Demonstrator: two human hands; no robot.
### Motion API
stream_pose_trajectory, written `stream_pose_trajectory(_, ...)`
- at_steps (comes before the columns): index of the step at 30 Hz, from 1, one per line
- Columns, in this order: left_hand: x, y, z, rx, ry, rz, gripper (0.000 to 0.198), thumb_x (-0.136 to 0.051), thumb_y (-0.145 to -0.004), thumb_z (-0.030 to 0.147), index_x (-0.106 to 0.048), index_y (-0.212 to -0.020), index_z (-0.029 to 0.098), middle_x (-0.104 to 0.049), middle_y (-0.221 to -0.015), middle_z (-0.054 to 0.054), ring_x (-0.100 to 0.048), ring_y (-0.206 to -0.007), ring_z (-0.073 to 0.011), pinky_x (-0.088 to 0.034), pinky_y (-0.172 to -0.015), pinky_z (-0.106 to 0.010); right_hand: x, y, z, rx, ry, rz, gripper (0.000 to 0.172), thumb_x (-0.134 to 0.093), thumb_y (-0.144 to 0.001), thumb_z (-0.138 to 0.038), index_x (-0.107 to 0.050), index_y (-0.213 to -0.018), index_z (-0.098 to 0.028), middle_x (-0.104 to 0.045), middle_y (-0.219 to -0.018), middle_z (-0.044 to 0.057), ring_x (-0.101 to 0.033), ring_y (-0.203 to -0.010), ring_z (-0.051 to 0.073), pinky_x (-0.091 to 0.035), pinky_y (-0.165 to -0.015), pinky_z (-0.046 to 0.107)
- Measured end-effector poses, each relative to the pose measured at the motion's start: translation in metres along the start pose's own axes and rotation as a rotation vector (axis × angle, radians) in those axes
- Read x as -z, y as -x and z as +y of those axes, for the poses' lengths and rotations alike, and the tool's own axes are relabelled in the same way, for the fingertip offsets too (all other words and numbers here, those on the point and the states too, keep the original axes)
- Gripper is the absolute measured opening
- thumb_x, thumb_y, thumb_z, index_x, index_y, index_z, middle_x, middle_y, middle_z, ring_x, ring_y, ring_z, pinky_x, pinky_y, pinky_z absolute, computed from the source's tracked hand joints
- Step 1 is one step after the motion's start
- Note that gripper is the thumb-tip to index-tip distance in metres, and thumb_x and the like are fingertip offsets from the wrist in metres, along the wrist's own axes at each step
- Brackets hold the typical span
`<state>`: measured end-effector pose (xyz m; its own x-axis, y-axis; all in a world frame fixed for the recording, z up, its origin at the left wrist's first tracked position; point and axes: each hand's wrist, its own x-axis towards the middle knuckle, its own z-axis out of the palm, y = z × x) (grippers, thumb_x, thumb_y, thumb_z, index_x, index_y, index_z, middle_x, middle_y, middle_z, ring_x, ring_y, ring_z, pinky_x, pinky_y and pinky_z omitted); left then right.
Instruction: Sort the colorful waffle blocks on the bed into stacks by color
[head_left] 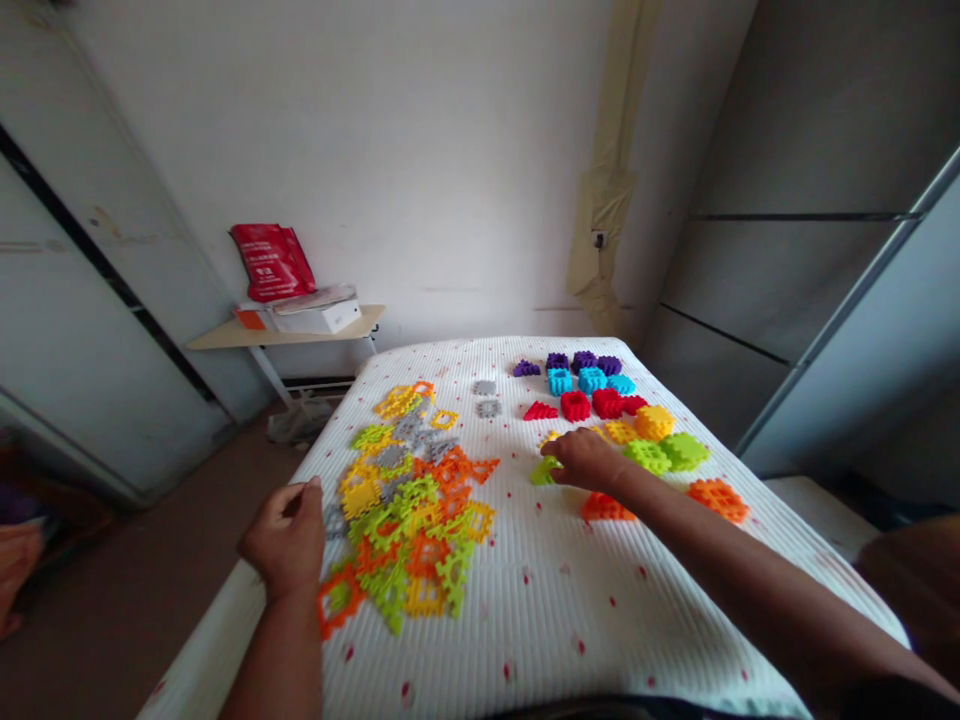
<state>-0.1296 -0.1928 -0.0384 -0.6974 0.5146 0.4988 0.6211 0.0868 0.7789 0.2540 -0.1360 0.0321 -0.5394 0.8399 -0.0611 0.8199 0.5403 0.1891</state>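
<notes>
My right hand [589,458] reaches over the right side of the bed, fingers closed on a light green toothed plastic building piece [544,471]. The piece is down at the sheet and partly hidden by the fingers. Beneath my wrist lies an orange piece [606,507], and yellow pieces [619,431] show just behind the hand. My left hand [285,535] is curled into a loose fist with thumb and forefinger together; nothing shows in it. It hovers at the bed's left edge beside a loose pile of flat yellow, grey, orange and green pieces [420,515].
Colour rows stand on the right: purple [584,360], light blue [592,380], red [575,405], a yellow block [654,422], green blocks [685,451] and an orange block [718,499]. Two grey pieces [489,409] lie mid-bed. A side table [225,336] holds a red bag [271,262].
</notes>
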Motion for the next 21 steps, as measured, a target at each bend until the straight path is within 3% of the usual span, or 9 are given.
stream_pose_trajectory(7, -0.0025, 0.0008, -0.0007, 0.057, 0.029, 0.014, 0.027, -0.056, -0.068, 0.043, -0.062, -0.073, 0.017, -0.06, -0.066, -0.002, -0.058, -0.067, -0.0187, -0.047, -0.076, -0.033, -0.0008, -0.0019, -0.0079, -0.018, 0.035, -0.02, 0.031, -0.057, -0.079, -0.03, -0.066, -0.108, -0.021, -0.071, -0.095, 0.011, -0.066, -0.086, 0.026, -0.046, -0.072, 0.034)
stream_pose_trajectory(17, -0.0017, 0.0029, -0.0004, 0.0, 0.024, 0.005, 0.028, -0.054, -0.069, 0.044, -0.062, -0.069, 0.017, -0.062, -0.063, -0.001, -0.058, -0.063, -0.0176, -0.047, -0.068, -0.029, -0.0056, -0.001, -0.008, -0.023, 0.037, -0.001, 0.041, -0.062, -0.075, -0.03, -0.062, -0.115, -0.022, -0.07, -0.099, 0.011, -0.066, -0.086, 0.027, -0.046, -0.073, 0.035)
stream_pose_trajectory(21, -0.0014, -0.0071, 0.0041, -0.043, -0.123, -0.107, 0.033, -0.046, -0.076, 0.042, -0.065, -0.081, 0.016, -0.068, -0.074, -0.005, -0.062, -0.072, -0.0194, -0.048, -0.071, -0.029, 0.0016, 0.0035, -0.0069, -0.032, 0.075, 0.028, 0.042, -0.062, -0.076, -0.032, -0.059, -0.117, -0.02, -0.07, -0.095, 0.012, -0.067, -0.082, 0.028, -0.046, -0.07, 0.036)
